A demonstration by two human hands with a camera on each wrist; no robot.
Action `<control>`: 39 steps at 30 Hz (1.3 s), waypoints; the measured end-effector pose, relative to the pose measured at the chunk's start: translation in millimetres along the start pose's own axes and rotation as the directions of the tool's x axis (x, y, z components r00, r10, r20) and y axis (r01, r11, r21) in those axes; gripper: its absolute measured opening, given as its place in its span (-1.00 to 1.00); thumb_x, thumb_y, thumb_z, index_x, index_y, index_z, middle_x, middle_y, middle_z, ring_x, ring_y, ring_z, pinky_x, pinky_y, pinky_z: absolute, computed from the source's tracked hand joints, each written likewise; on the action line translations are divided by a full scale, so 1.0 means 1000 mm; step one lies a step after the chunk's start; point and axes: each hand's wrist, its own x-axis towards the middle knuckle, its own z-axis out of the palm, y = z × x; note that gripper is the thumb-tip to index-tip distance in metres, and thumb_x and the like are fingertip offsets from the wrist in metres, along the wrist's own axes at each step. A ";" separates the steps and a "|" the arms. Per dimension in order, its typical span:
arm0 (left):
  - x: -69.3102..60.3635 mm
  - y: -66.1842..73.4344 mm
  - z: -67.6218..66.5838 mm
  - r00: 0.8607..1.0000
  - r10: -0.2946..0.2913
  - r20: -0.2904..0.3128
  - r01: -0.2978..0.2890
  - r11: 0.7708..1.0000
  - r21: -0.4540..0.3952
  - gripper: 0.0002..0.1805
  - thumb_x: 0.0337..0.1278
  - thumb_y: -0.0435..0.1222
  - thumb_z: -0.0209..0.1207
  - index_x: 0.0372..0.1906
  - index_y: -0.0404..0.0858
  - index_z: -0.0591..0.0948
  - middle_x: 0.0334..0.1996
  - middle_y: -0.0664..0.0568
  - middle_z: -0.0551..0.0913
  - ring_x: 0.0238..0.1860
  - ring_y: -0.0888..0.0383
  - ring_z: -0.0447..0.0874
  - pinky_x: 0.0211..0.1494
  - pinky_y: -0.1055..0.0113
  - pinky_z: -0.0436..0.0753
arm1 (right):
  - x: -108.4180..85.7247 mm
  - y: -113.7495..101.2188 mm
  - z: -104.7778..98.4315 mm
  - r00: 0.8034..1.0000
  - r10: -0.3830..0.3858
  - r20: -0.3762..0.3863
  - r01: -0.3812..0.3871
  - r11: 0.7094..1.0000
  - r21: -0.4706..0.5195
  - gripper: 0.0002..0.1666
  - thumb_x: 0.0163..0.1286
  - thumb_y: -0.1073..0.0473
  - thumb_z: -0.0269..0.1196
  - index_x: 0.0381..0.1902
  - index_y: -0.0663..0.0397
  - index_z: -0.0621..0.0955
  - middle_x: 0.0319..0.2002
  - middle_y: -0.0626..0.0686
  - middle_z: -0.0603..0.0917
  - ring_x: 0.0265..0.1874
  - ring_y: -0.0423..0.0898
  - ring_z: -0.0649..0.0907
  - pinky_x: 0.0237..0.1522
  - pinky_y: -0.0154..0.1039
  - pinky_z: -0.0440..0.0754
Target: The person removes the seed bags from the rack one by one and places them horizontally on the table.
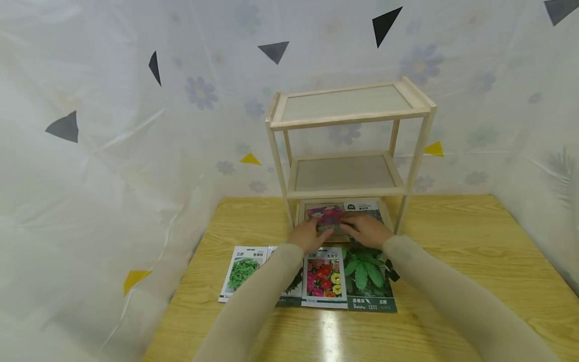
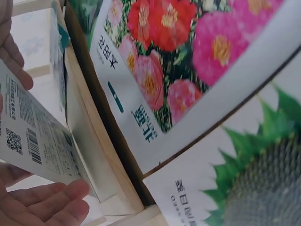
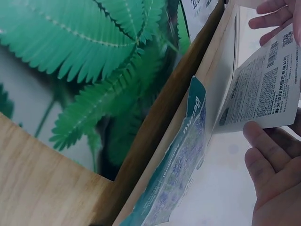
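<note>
Both hands hold one seed packet with a pink and purple picture (image 1: 326,215) over the lowest shelf of the small wooden rack. My left hand (image 1: 308,235) grips its left side, my right hand (image 1: 365,230) its right side. The left wrist view shows the packet's printed back (image 2: 40,134), tilted, with fingers (image 2: 70,193) along its edge. In the right wrist view the packet (image 3: 263,84) leans with its lower edge near the shelf surface. A second packet with purple flowers (image 3: 181,169) lies on the shelf to the right.
The three-tier rack (image 1: 346,193) stands at the back of the wooden table (image 1: 466,281). In front lies a row of several packets, among them a green-leaf one (image 1: 244,269), a red-flower one (image 1: 323,279) and a fern-leaf one (image 1: 370,281).
</note>
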 end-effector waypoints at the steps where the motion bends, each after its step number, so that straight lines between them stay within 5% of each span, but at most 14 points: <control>1: -0.001 0.000 0.000 1.000 -0.001 -0.006 0.001 1.000 -0.013 -0.14 0.28 0.33 -0.21 0.43 -0.20 0.27 0.30 -0.18 0.41 0.26 -0.08 0.42 0.26 0.06 0.44 | -0.001 -0.001 -0.001 1.000 0.005 -0.002 -0.005 1.000 0.001 -0.49 0.51 -0.08 0.04 0.19 0.14 0.57 0.17 0.20 0.56 0.11 0.14 0.57 0.16 0.12 0.46; 8: -0.007 0.001 0.000 0.999 0.026 -0.046 -0.030 0.995 -0.090 -0.23 0.30 0.25 -0.09 0.40 -0.18 0.33 0.27 -0.13 0.46 0.25 -0.09 0.42 0.26 0.02 0.43 | -0.006 -0.005 -0.003 0.997 0.072 -0.008 -0.072 0.997 0.035 -0.48 0.52 -0.11 0.01 0.15 0.12 0.61 0.12 0.17 0.60 0.07 0.13 0.60 0.14 0.14 0.47; 19: -0.015 0.001 0.005 0.998 -0.008 -0.070 -0.002 0.991 -0.134 -0.23 0.28 0.23 -0.02 0.28 -0.32 0.46 0.17 -0.15 0.55 0.16 -0.05 0.52 0.20 0.11 0.50 | -0.005 -0.011 0.004 0.981 0.193 -0.012 -0.189 0.970 0.153 -0.50 0.45 -0.07 0.14 0.10 0.20 0.61 0.10 0.20 0.60 -0.08 0.07 0.65 -0.04 0.07 0.59; 30: -0.022 0.003 0.009 0.991 -0.042 -0.129 0.020 0.986 -0.168 -0.13 0.09 0.22 0.20 0.34 -0.30 0.39 0.19 -0.15 0.51 0.19 -0.04 0.48 0.24 0.11 0.47 | -0.006 -0.015 0.003 0.956 0.294 0.013 -0.288 0.923 0.255 -0.20 0.31 -0.06 0.29 0.40 0.15 0.33 0.19 0.25 0.50 0.01 0.15 0.59 -0.06 0.10 0.58; 37: -0.028 0.007 0.009 0.992 -0.075 -0.106 0.044 0.961 -0.273 0.08 -0.16 0.20 0.38 0.42 -0.30 0.26 0.30 -0.19 0.38 0.25 -0.07 0.40 0.27 0.09 0.44 | -0.014 -0.021 -0.001 0.943 0.333 0.026 -0.327 0.907 0.263 -0.18 0.35 -0.03 0.26 0.42 0.25 0.25 0.28 0.33 0.39 0.18 0.29 0.46 0.15 0.22 0.42; 39: -0.030 0.008 0.008 0.994 -0.078 -0.072 0.047 0.932 -0.358 0.15 -0.20 0.16 0.43 0.45 -0.32 0.19 0.31 -0.23 0.35 0.07 -0.08 0.58 0.15 0.16 0.54 | -0.016 -0.021 -0.003 0.940 0.341 0.020 -0.334 0.906 0.258 -0.16 0.37 -0.05 0.24 0.41 0.31 0.23 0.28 0.36 0.38 0.18 0.30 0.45 0.15 0.22 0.42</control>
